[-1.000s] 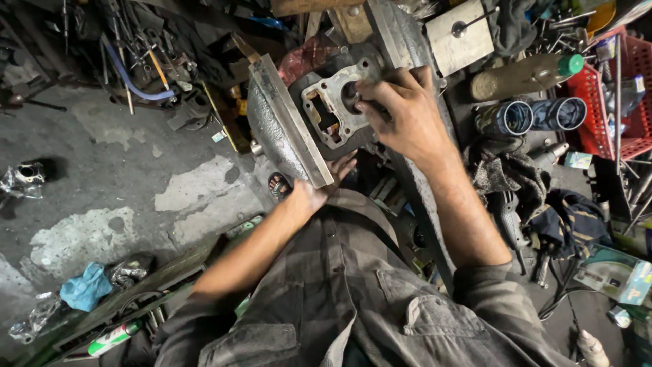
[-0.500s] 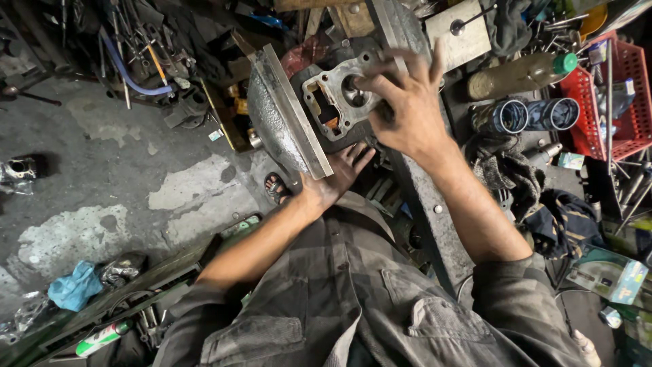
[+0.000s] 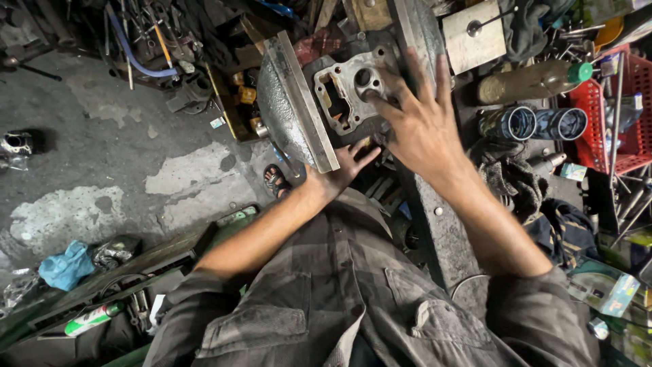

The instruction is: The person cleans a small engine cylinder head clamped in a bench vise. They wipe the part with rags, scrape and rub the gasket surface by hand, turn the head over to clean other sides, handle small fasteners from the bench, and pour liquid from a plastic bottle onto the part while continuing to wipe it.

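Grey cast-metal engine block [image 3: 348,92], likely heavy, rigid and greasy, sits between two steel bars. The right hand [image 3: 418,126] lies spread on it, grip open; the left hand [image 3: 343,170] supports beneath, fingers apart.

The casting [image 3: 350,92] under my right hand [image 3: 421,129] is dull grey cast metal, rough and grimy, with machined bores that look a bit smoother. The vise jaw bar [image 3: 299,102] next to my left hand [image 3: 343,170] is bare steel, matt and scuffed. My shirt [image 3: 339,292] is faded woven cloth. The floor [image 3: 102,156] is rough concrete, stained and patchy. The basket [image 3: 631,109] is red plastic, kinda glossy.
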{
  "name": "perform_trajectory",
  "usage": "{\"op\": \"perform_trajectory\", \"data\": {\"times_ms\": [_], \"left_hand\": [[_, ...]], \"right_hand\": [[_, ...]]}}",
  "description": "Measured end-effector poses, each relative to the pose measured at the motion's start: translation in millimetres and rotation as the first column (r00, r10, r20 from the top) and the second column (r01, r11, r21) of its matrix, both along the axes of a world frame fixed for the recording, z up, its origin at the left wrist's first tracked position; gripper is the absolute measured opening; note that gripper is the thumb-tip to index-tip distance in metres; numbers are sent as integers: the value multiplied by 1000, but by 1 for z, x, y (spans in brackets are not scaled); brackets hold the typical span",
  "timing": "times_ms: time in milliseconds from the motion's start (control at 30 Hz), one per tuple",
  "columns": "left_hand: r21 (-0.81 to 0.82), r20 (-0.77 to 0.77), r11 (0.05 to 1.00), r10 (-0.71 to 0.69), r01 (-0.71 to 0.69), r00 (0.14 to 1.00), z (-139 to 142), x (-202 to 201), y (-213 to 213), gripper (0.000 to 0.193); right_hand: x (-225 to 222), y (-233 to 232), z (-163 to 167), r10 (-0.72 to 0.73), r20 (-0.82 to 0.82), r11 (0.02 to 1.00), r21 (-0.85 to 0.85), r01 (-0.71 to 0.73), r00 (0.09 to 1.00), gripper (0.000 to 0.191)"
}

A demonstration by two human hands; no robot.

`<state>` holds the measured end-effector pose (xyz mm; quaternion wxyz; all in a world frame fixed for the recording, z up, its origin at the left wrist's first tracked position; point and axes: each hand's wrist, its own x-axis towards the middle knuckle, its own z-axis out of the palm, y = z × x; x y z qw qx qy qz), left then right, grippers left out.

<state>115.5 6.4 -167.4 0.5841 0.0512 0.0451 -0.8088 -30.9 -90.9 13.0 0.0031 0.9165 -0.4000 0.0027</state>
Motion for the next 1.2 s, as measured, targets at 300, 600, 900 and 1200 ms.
{"op": "perform_trajectory", "data": {"times_ms": [300, 600, 900, 1200], "left_hand": [[4, -49, 998, 67, -67, 997, -13, -7, 1, 105], [515, -241, 855, 83, 55, 967, -16, -5, -5, 106], [17, -198, 1000, 17, -14, 980, 3, 6, -2, 82], [296, -252, 954, 21, 57, 967, -27, 8, 3, 29]], "right_hand": [[-1, -13, 14, 6, 43, 983, 185, -14, 999, 56], [3, -8, 19, 44, 12, 986, 163, -46, 999, 51], [3, -10, 15, 39, 76, 983, 176, -52, 996, 43], [0, -11, 1, 93, 99, 989, 109, -104, 991, 42]]}}
